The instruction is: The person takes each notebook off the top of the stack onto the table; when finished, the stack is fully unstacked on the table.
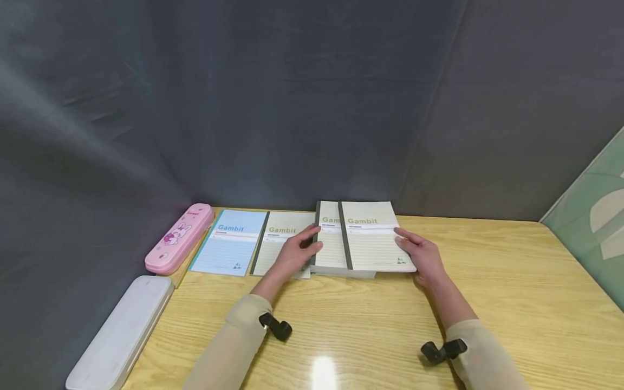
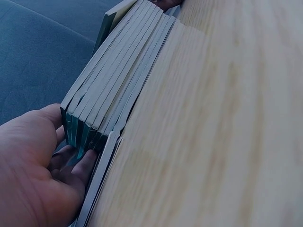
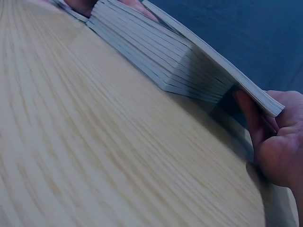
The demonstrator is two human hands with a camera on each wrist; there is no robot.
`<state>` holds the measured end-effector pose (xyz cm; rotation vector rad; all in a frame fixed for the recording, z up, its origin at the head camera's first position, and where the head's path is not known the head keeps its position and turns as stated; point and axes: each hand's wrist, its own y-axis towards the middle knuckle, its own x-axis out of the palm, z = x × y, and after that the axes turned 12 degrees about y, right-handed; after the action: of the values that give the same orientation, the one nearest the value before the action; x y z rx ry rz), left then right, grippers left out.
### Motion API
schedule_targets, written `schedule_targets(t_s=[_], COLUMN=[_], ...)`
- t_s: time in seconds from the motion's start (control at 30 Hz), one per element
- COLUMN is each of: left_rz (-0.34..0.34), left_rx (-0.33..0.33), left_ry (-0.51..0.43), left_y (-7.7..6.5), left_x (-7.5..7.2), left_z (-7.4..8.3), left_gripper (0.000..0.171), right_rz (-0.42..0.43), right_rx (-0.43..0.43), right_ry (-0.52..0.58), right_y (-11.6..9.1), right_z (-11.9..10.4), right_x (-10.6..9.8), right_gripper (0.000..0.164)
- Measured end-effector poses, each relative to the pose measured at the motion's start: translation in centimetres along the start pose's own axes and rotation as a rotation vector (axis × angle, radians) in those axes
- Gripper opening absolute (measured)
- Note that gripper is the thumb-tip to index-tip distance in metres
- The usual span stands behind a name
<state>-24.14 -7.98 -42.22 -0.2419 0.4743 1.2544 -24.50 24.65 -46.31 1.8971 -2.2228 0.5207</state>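
Observation:
My right hand (image 1: pixel 423 257) pinches the right edge of a cream Gambit notebook (image 1: pixel 372 246) with a dark spine. This notebook (image 3: pixel 227 64) slants up over a thick stack of notebooks (image 3: pixel 147 49) in the right wrist view, its right side raised and overhanging the stack. At the stack's left side, my left hand (image 1: pixel 294 252) rests its fingers against the spines; the left wrist view shows those fingers (image 2: pixel 83 168) beside the stacked notebooks (image 2: pixel 118 66). Under the left hand lies another cream Gambit notebook (image 1: pixel 280 233), partly hidden by it.
Left of these lies a blue Gambit notebook (image 1: pixel 229 244). A pink pencil case (image 1: pixel 177 238) with a rabbit picture and a long white case (image 1: pixel 119 333) line the wooden table's (image 1: pixel 361 319) left side. A dark curtain (image 1: pixel 302 108) hangs behind; a green panel (image 1: pixel 595 227) stands at right.

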Motion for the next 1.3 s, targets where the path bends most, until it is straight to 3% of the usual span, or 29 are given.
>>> schedule_targets(t_s=[0.63, 0.9, 1.3], left_rz=[-0.024, 0.011, 0.015], left_rx=[0.009, 0.012, -0.009], left_ry=[0.027, 0.030, 0.045], left_y=[0.1, 2.0, 1.9], left_x=[-0.3, 1.1, 1.1], left_z=[-0.1, -3.9, -4.1], left_gripper=[0.052, 0.053, 0.052], right_rz=[0.017, 0.017, 0.023], right_rx=[-0.048, -0.038, -0.036], right_ry=[0.052, 0.032, -0.085], right_y=[-0.8, -0.9, -1.0], right_z=[-1.5, -2.5, -2.7], right_x=[-4.6, -6.4, -6.3], right_gripper=[0.025, 0.028, 0.036])
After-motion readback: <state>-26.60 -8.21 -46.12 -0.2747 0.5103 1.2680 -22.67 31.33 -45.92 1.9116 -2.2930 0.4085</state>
